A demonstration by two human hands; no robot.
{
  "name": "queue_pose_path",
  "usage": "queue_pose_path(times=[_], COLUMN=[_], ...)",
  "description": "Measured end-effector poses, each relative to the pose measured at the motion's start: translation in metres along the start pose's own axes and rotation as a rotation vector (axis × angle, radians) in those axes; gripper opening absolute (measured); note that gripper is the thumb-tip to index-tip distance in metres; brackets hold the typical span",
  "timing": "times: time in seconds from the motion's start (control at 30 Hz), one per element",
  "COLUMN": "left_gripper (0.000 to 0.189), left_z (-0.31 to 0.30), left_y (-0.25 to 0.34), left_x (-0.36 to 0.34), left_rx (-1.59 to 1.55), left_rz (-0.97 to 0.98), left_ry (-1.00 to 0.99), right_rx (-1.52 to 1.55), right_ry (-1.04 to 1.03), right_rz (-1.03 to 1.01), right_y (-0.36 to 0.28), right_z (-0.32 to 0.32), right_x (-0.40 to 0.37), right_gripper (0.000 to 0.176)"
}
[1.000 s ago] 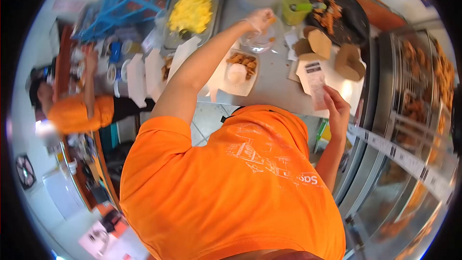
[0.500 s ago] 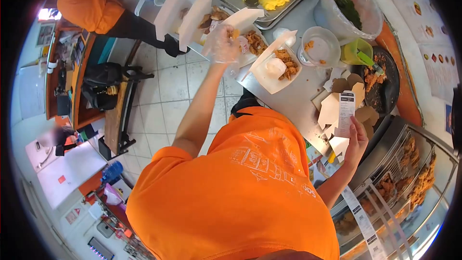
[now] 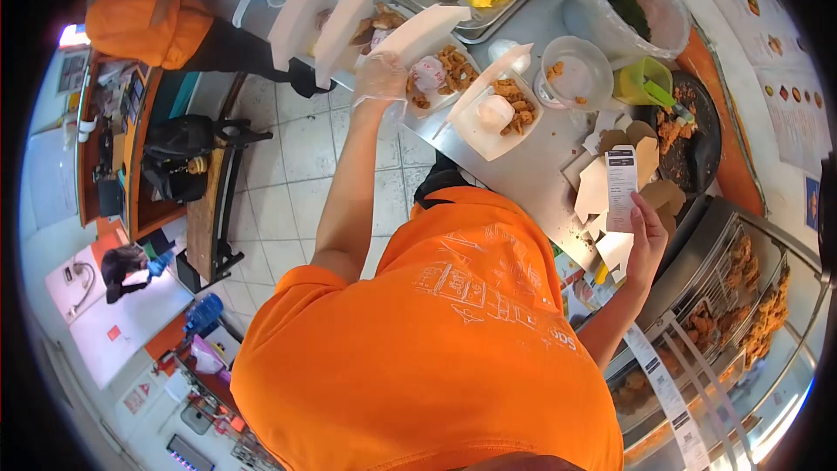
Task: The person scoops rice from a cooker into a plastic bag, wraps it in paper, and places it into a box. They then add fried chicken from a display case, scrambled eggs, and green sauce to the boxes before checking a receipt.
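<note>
Receipt [image 3: 621, 187], long axis pointing away from the body, pinched in right hand [image 3: 647, 240]; gloved left hand [image 3: 381, 78] touches food box [image 3: 423, 33], grip unclear.

A bare strip of counter [image 3: 530, 170] is recorded right of centre, between the open food boxes [image 3: 478, 138] and the folded cartons [image 3: 595, 199]. Access upward is barred by raised lids [image 3: 425, 31], a clear bowl [image 3: 595, 89], a tub [image 3: 600, 26] and a tray [image 3: 513, 10]. The cartons are overhung by the receipt [image 3: 621, 187] held in the right hand [image 3: 647, 240]. Open floor [image 3: 296, 157] is noted at left.
</note>
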State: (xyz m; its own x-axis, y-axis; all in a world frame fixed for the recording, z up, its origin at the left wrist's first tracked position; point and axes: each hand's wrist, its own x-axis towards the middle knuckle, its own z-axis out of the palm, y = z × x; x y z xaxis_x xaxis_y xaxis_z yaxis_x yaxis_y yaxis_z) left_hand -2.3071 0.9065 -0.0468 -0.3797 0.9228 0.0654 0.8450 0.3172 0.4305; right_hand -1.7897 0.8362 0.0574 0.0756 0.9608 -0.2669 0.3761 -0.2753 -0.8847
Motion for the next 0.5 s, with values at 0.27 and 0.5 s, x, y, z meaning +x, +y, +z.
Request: queue_pose_path(times=[0.27, 0.5], left_gripper=[0.026, 0.044], left_z=[-0.007, 0.210], left_y=[0.206, 0.274], left_x=[0.017, 0.027], left_rx=[-0.568, 0.204], left_rz=[0.406, 0.563], left_ry=[-0.052, -0.508], right_rx=[0.121, 0.178], right_ry=[0.137, 0.222], right_rz=[0.068, 0.006], right_y=[0.019, 0.019], right_z=[-0.017, -0.022], right_x=[-0.028, -0.049], right_gripper=[0.032, 0.033])
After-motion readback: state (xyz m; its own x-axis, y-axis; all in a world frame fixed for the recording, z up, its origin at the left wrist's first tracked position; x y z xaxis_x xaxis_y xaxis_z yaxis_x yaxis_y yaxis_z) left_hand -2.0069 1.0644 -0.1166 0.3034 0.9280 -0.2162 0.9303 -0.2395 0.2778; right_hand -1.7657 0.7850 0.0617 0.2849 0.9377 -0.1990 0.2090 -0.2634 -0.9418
